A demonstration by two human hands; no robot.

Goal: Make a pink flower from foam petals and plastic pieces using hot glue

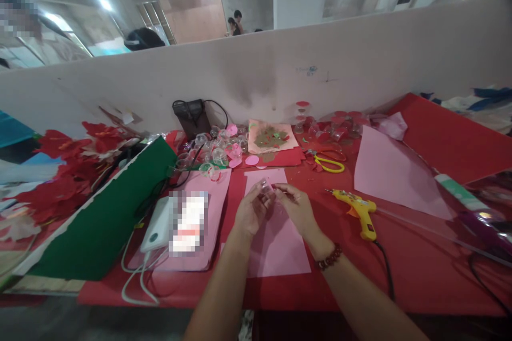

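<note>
My left hand is closed round a small clear plastic cup with pink at its right end. From the right, my right hand has its fingertips pinched at that pink end; the exact contact is too small to make out. Both hands are above a pink foam sheet on the red table covering. To the right of my right hand lies a yellow hot glue gun, its nozzle pointing left. Beyond my hands is a pink oval piece.
Clear plastic cups are heaped at the back left; red-topped ones stand back right. Yellow-handled scissors lie before them. A white power bank, green board and red flowers are left. A low wall closes the back.
</note>
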